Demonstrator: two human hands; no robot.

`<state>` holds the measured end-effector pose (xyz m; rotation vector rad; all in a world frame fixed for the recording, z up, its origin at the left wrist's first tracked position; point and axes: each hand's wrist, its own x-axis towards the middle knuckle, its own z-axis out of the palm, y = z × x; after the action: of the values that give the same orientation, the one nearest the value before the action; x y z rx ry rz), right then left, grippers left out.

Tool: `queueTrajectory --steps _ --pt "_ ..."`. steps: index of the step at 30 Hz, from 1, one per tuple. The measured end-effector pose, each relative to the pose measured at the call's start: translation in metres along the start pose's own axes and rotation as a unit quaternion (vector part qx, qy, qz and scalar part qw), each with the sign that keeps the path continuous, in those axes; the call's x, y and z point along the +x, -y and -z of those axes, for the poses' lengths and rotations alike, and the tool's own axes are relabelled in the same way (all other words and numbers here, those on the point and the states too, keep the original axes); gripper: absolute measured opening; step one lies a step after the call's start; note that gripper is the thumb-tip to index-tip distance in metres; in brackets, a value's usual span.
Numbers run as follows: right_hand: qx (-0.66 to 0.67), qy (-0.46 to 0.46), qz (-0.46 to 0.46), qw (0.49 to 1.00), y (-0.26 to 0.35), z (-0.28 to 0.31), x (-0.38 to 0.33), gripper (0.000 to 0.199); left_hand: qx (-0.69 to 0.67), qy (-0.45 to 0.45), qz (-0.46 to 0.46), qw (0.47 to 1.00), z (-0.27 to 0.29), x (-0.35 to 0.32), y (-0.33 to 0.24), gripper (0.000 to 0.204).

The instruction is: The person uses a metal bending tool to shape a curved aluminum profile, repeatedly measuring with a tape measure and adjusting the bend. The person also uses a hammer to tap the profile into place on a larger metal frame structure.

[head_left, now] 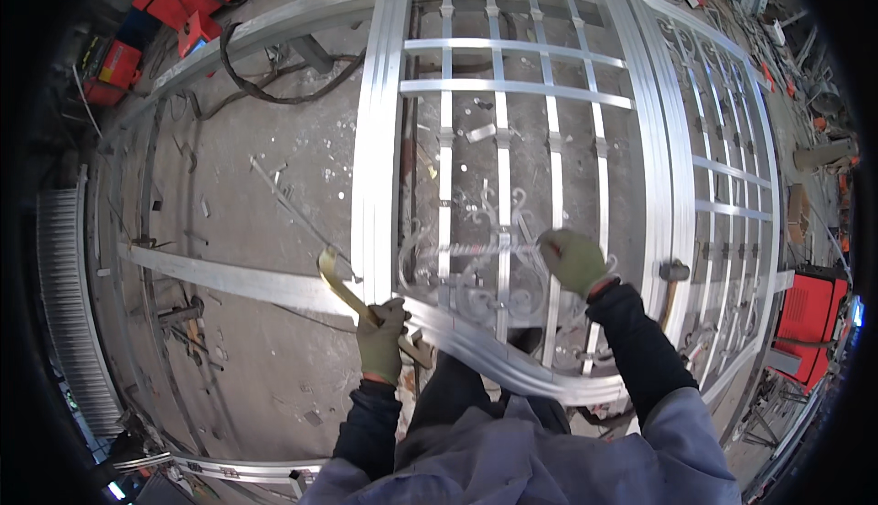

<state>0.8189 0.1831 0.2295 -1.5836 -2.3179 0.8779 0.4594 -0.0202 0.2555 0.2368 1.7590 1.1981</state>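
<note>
Left hand (380, 340) clamped partway along yellowish bar (344, 291), likely for control. Right hand (574, 263) curled at twisted rod's (480, 250) right end; can't tell if gripping. 1 hammer (674, 272) right of it, presumably parked within reach. Metal frame (376, 139) below right hand.

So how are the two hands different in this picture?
The left hand grips a yellowish bent tool; the right hand is curled at the end of a blurry twisted rod, its grip unclear.
The left hand is lower in the picture; the right hand is higher.
The left arm points nearly straight ahead; the right arm slants inward.
Both hands wear greenish gloves.
</note>
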Motion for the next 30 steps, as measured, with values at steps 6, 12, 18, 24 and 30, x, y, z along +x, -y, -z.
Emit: queueTrajectory --steps 6,12,18,24,30 --pt "-0.169 -0.094 -0.121 0.974 -0.08 0.008 0.191 0.026 0.069 -0.104 -0.002 0.992 0.034 0.045 0.06 0.027" --pt "-0.265 -0.105 -0.165 0.944 -0.096 -0.005 0.281 0.029 0.239 -0.159 0.013 0.958 0.069 0.067 0.127 0.037" --pt "-0.265 -0.077 -0.178 0.945 -0.113 -0.012 0.317 0.032 0.24 -0.14 0.021 0.96 0.066 0.079 0.139 0.026" --pt "-0.239 -0.087 -0.163 0.953 -0.12 -0.026 0.322 0.033 0.226 -0.143 0.051 0.962 0.066 0.083 0.139 0.034" --pt "-0.273 -0.057 -0.172 0.945 -0.116 -0.019 0.331 0.035 0.258 -0.145 0.029 0.955 0.058 0.084 0.133 0.028"
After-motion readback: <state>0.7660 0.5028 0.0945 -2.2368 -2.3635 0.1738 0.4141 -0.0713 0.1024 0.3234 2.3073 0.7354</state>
